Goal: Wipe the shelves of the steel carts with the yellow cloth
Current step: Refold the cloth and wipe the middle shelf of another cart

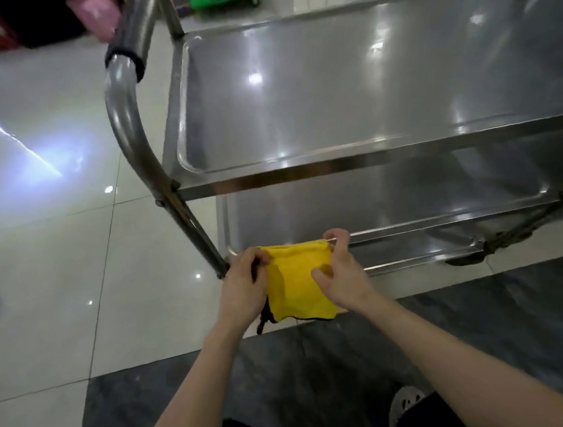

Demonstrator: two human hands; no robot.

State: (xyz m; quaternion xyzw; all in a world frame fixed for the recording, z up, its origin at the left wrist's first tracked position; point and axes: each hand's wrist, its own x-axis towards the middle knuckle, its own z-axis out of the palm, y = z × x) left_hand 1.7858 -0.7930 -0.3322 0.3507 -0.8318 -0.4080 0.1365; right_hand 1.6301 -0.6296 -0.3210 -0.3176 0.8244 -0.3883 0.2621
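Here, the left hand (246, 287) grips the left edge of the folded yellow cloth (298, 280), and the right hand (341, 274) pinches its right side, thumb on the upper face, holding the cloth stretched between them. Just beyond the hands lies the lower shelf (375, 201) of the steel cart (150, 150); its upper shelf (346, 79) sits farther ahead. Pale floor tiles (55, 269) extend left of the hands.
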